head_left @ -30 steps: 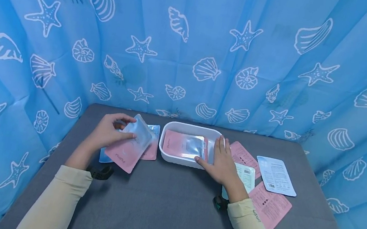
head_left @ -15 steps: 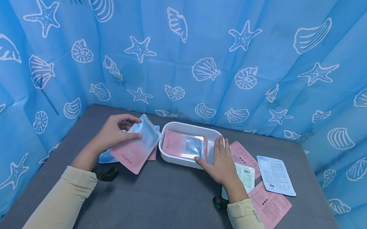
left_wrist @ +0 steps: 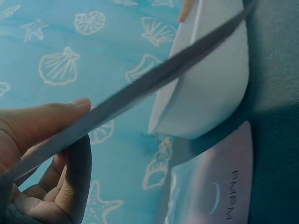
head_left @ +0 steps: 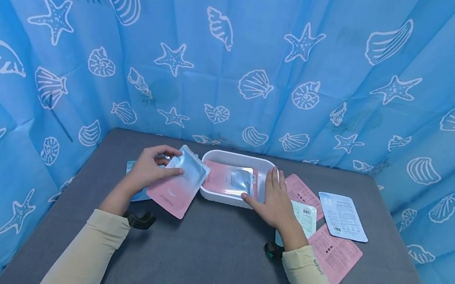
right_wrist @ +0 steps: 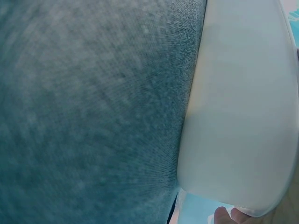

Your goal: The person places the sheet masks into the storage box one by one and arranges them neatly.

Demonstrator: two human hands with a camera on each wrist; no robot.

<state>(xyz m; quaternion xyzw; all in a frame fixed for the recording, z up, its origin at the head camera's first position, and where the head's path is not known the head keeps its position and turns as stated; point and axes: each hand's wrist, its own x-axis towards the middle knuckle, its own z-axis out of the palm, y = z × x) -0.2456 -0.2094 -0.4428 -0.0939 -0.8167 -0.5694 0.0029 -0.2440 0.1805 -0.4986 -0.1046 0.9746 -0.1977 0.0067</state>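
My left hand (head_left: 144, 174) pinches a pink-and-blue face mask packet (head_left: 180, 191) between thumb and fingers, just left of a white plastic box (head_left: 225, 200). Seen edge-on in the left wrist view, the packet (left_wrist: 135, 88) is tilted up off the table. It overlaps the box's left end in the head view. Inside the box lies another pink-and-silver packet (head_left: 226, 179), with pink edges showing beneath. My right hand (head_left: 277, 205) rests on the box's right end, fingers fairly straight, thumb at the front rim. Its fingertips (right_wrist: 223, 215) show beyond the box in the right wrist view.
Blue packaging (head_left: 140, 196) lies partly hidden under my left hand. A pink packet (left_wrist: 219, 182) lies below the held one. On the right are a white-blue packet (head_left: 342, 217), pink packets (head_left: 335, 254) and a pale green one (head_left: 304, 216). A shell-print curtain (head_left: 238, 66) borders the grey table.
My left hand has carried the held packet rightward, up to the box's left end, covering the pink packet behind it and uncovering more blue packaging. My right hand and the box stay put.
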